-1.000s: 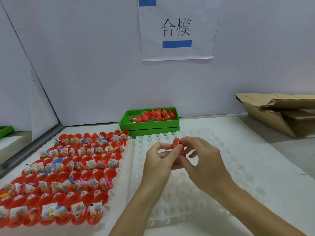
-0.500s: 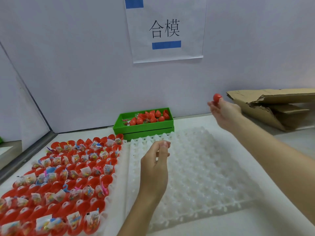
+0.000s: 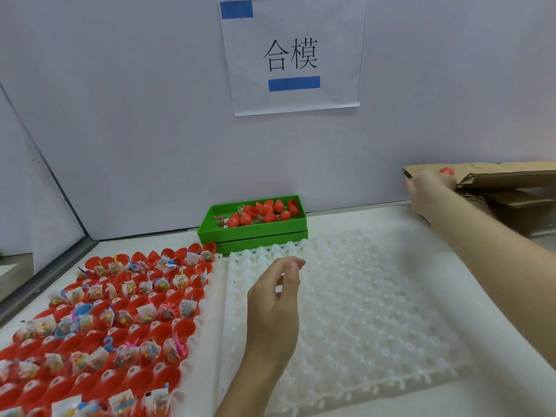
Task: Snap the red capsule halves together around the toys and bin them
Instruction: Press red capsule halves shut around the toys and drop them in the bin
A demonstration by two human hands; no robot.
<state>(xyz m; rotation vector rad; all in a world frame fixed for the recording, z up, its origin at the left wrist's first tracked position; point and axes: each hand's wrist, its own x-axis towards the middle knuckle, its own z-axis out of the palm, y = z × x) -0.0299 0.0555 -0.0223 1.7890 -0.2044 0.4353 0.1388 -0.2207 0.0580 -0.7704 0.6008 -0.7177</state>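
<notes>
A closed red capsule (image 3: 446,170) sits at the fingertips of my right hand (image 3: 428,189), which is stretched out to the far right against the flap of a cardboard box (image 3: 511,176). The fingers are mostly hidden behind the back of the hand. My left hand (image 3: 275,302) hovers above the white moulded tray (image 3: 376,311), fingers loosely curled, holding nothing. To the left, a tray of open red capsule halves (image 3: 168,326) carries small bagged toys (image 3: 126,288) in several of its cups.
A green bin (image 3: 255,234) with several closed red capsules and loose halves stands at the back against the grey wall. A paper sign (image 3: 293,55) hangs above it. A metal ledge (image 3: 45,278) borders the table on the left.
The hands parted after pressing the capsule together. My right hand carried it right and away to the cardboard box, while my left hand stayed over the white tray with nothing in it.
</notes>
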